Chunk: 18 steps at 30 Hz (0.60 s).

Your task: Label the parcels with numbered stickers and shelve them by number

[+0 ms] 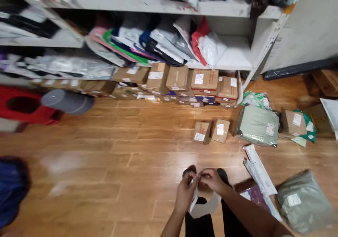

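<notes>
- Both hands meet low in front. The left hand [185, 194] and right hand [212, 180] pinch the top of a white strip [194, 199].
- It hangs just above the wooden floor [118, 152].
- It looks light, floppy and easy to tear, so the top edge is the best place to hold.
- A grey mail bag [303, 202] lies to the right.

Head camera looks forward and steeply down: hands [200, 189] close below, shelving [163, 6] farther ahead (single view only).
</notes>
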Motion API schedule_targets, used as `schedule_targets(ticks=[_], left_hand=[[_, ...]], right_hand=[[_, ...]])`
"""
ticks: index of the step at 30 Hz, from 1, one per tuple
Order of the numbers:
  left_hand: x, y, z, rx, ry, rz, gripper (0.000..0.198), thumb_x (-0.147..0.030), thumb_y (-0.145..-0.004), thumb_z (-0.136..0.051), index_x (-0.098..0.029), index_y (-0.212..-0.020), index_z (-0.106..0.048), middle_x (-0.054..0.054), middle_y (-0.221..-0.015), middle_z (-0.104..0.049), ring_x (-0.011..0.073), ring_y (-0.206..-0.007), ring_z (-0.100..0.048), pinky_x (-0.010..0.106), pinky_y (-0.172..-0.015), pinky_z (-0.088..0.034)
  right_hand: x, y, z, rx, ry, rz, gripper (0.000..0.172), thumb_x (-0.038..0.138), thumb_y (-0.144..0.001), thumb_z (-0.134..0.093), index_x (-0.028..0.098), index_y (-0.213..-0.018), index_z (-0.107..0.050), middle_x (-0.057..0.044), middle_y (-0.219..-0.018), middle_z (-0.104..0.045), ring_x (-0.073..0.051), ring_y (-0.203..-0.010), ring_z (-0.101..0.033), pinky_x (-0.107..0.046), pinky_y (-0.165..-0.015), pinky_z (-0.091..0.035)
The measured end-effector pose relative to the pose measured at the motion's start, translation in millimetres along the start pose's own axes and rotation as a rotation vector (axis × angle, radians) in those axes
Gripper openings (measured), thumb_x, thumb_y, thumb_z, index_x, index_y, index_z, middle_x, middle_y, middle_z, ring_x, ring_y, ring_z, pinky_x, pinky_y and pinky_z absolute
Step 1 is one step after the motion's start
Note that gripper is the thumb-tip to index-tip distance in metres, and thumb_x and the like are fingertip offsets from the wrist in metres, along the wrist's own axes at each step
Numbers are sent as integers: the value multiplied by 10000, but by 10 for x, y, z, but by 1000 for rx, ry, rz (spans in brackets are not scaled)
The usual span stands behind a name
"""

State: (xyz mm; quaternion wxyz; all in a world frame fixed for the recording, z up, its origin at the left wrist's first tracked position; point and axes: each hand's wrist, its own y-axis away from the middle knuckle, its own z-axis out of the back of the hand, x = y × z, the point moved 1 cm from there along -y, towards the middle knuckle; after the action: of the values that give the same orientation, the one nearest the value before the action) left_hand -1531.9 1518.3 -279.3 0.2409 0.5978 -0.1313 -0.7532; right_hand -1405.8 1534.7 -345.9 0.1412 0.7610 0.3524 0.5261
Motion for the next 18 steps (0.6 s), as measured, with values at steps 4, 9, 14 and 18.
schedule_targets(ticks=[4,9,14,18], left_hand=[[576,-1003,-106,289,-262,17,332,-535,-752,-582,-223,-642,-558,-7,-611,-612,177,-623,-584,261,-610,-452],[1548,-2134,-261,584,-362,17,243,-432,-661,-642,-221,-551,-592,-20,-564,-610,167,-597,-563,254,-603,-409],[2560,-3017,-456,620,-416,-37,273,-461,-672,-609,-216,-554,-586,-18,-568,-577,174,-617,-545,261,-606,-386],[3210,-3603,-658,605,-453,-130,379,-538,-777,-513,-213,-604,-600,-13,-570,-573,177,-611,-539,269,-596,-385]], right_hand=[[-384,-678,363,-185,-179,-40,297,412,-543,-864,173,-619,-705,38,-523,-585,-85,-492,-472,-221,-519,-388],[-1277,-1520,762,-346,-348,-52,387,492,-562,-851,161,-692,-698,55,-525,-562,-61,-466,-438,-196,-491,-340],[-2181,-2465,977,-356,-423,130,363,366,-492,-921,177,-726,-718,29,-685,-692,-92,-627,-580,-222,-647,-458],[-2784,-3279,1302,-406,-458,224,365,325,-430,-943,182,-660,-698,38,-677,-706,-104,-651,-609,-248,-699,-492]])
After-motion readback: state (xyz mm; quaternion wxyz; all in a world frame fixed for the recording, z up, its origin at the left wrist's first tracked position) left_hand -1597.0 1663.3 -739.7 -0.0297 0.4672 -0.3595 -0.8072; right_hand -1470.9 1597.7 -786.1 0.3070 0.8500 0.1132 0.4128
